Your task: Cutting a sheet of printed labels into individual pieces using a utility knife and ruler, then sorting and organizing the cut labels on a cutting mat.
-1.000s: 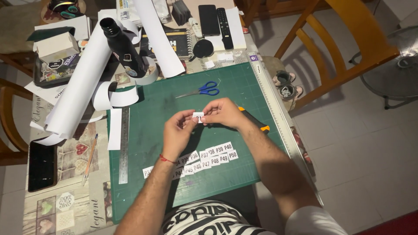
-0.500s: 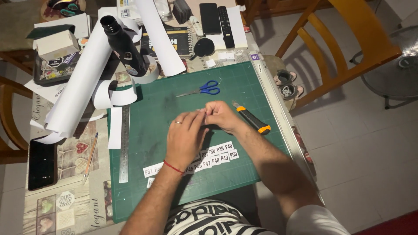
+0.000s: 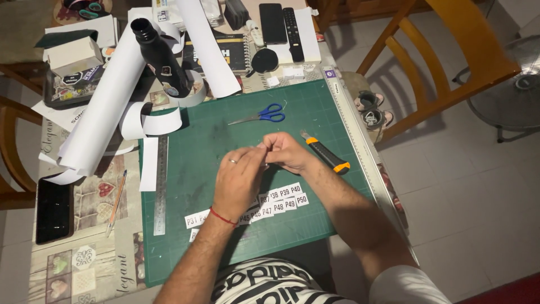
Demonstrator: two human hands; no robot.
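Where both hands' fingers (image 3: 264, 151) meet, small label hidden, cutting mat (image 3: 315, 121) beneath.

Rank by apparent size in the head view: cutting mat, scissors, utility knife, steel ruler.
1. Cutting mat, by far the largest.
2. Steel ruler, the longest of the tools.
3. Scissors and utility knife: they look about alike in length, so no ranking between them.

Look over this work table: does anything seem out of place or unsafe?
The black-and-orange utility knife lies loose on the green cutting mat, close beside the right hand, its blade apparently out. A pair of small shoes sits on a chair seat.
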